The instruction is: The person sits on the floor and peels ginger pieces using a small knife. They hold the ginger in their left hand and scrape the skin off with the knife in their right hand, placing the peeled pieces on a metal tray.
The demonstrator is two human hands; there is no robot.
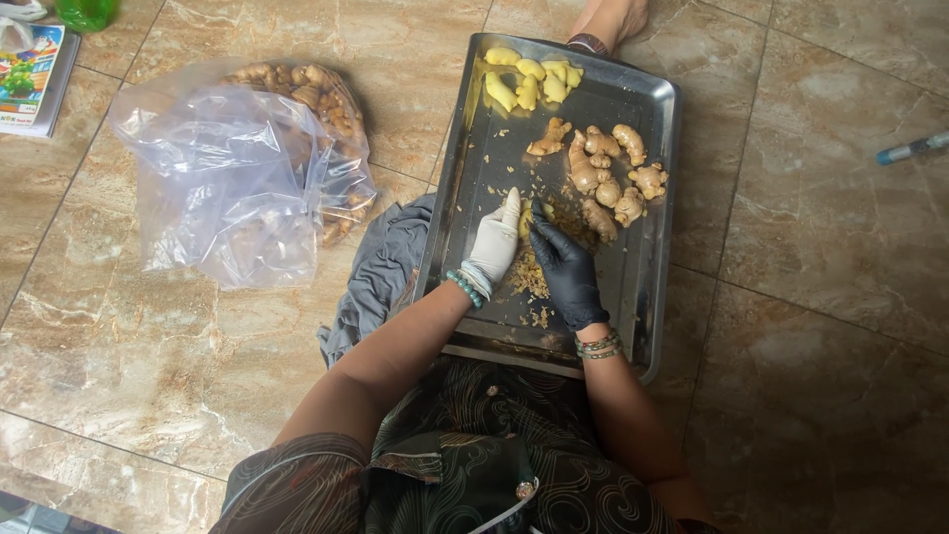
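Observation:
A steel tray [654, 247] lies on the floor in front of me. My left hand [493, 243], in a white glove, grips a small piece of ginger [526, 220] over the tray's middle. My right hand [566, 271], in a black glove, presses against that same piece; whether it holds a tool I cannot tell. Unpeeled ginger pieces [605, 176] lie in a cluster just beyond my hands. Peeled yellow pieces [529, 79] sit at the tray's far end. Ginger peelings [532, 277] are heaped under my hands.
A clear plastic bag [232, 178] holding more ginger [326, 99] lies on the marble floor to the left. A grey cloth [381, 272] is beside the tray. A booklet [35, 74] sits far left, a pen [914, 148] far right, a foot [605, 25] beyond the tray.

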